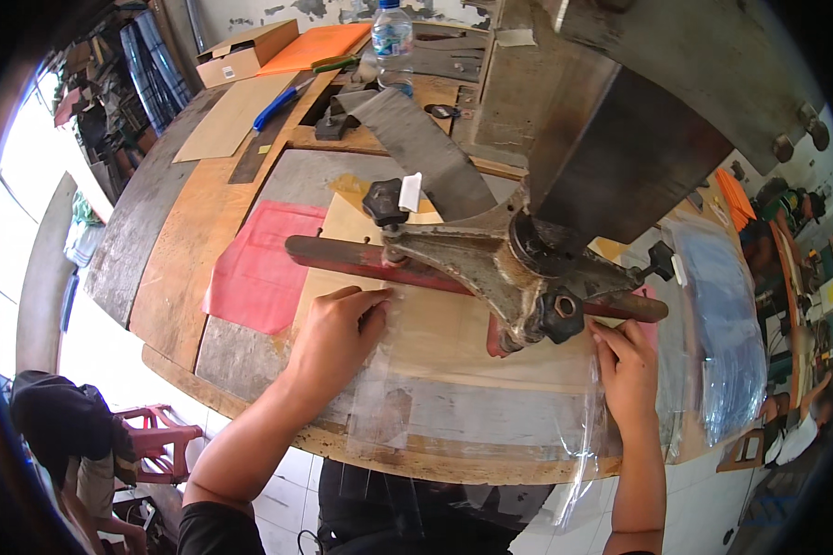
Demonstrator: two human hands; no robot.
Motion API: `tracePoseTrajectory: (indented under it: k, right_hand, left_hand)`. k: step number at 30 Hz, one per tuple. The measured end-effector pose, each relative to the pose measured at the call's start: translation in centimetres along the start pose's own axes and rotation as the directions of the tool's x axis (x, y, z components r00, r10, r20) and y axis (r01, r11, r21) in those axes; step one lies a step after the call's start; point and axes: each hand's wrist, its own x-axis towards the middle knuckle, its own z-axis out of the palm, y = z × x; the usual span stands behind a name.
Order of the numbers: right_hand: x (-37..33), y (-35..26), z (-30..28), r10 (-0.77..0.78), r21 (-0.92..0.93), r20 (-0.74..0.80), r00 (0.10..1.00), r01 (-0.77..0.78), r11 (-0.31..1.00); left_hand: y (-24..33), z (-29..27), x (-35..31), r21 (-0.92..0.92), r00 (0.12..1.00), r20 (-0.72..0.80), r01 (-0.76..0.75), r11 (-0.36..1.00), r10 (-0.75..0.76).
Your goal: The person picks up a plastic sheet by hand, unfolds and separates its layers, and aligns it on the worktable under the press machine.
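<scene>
Clear plastic sheet [491,412] is already lying spread by the red bar [435,275], overhanging the counter [171,277]; left hand [335,333] and right hand [627,361] are apparently pinching its edges; clamping isn't clearly showing.

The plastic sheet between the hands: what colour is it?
The plastic sheet is clear and colourless; the head view shows it.
</scene>
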Motion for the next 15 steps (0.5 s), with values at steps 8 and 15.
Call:
tracePoseTrajectory:
  k: [8,15]
  right_hand:
    - [0.02,-0.23,-0.21,0.052,0.043,0.041,0.998,-0.054,0.998]
    - [0.06,-0.43,-0.09,0.054,0.069,0.014,0.998,-0.055,0.996]
  left_hand:
    - [-0.05,-0.30,-0.11,-0.008,1.000,0.017,0.009,1.000,-0.009]
    - [-0.74,0.13,-0.12,0.004,0.999,-0.008,-0.051,0.999,0.051]
